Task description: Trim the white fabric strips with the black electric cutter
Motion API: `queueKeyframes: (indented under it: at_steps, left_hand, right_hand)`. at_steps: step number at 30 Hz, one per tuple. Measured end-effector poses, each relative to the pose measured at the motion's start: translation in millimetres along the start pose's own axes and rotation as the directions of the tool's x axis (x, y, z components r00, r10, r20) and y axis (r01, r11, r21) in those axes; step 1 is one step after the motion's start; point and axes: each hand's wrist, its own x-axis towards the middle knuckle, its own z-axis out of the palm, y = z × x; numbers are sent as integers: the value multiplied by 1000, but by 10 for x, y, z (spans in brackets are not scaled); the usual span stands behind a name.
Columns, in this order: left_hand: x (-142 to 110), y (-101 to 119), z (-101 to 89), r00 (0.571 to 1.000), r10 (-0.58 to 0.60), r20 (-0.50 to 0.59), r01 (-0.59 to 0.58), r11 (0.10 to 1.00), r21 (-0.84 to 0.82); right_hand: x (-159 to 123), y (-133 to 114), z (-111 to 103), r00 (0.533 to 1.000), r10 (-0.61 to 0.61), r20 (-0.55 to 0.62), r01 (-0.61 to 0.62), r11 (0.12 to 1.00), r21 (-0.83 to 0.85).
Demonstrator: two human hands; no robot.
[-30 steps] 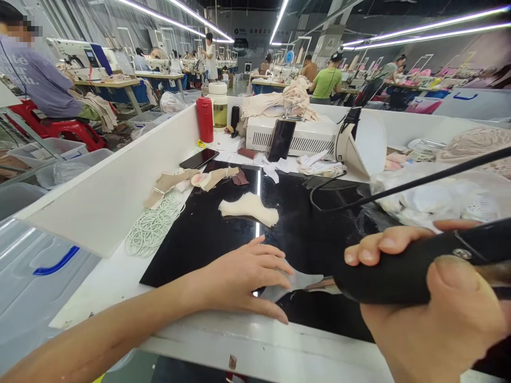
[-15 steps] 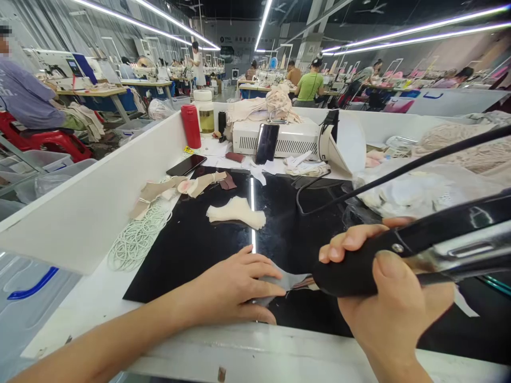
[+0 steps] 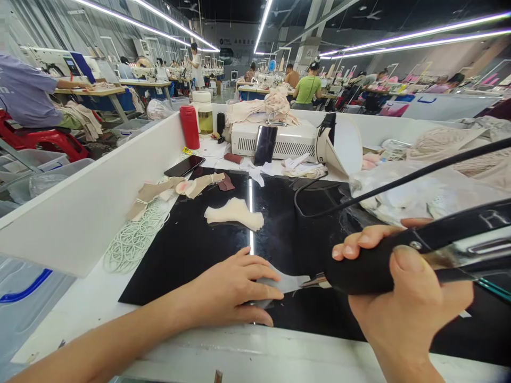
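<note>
My left hand point(image 3: 235, 290) lies flat, fingers stretched, on a thin greyish see-through piece point(image 3: 287, 282) on the black board point(image 3: 179, 255). At right, my right hand point(image 3: 407, 292) is closed around a thick black hand tool point(image 3: 363, 266) with silvery metal parts. Its narrow metal tip point(image 3: 315, 281) points left and meets, or nearly meets, the right end of the greyish piece. I cannot tell whether the tip grips the piece. Beyond my left hand lies a cream, curved fabric piece point(image 3: 233, 213).
Pale green cord point(image 3: 136, 236) and beige scraps point(image 3: 155, 194) lie along the left. A black cable point(image 3: 379, 194) crosses the right side. Farther back are phones point(image 3: 265, 144), a red bottle point(image 3: 189, 127) and a white vented box point(image 3: 295, 139). A low white wall point(image 3: 99, 197) borders the left.
My right hand and the black tool have shifted a little to the right, the tip with them. More of the greyish piece shows beside my left hand, which stays nearly in place.
</note>
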Motion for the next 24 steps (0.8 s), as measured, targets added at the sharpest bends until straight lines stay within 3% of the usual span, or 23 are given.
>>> queueKeyframes:
  at_steps: [14,24]
  left_hand:
    - [9,37,-48,999,-24,35,24,1000,-9]
    - [12,43,-45,999,-33,36,34,999,-33]
  right_hand:
    - [-37,40,-1,997,-43,70,44,999,-7]
    - [41,46,-95,996,-85,20,85,995,-45]
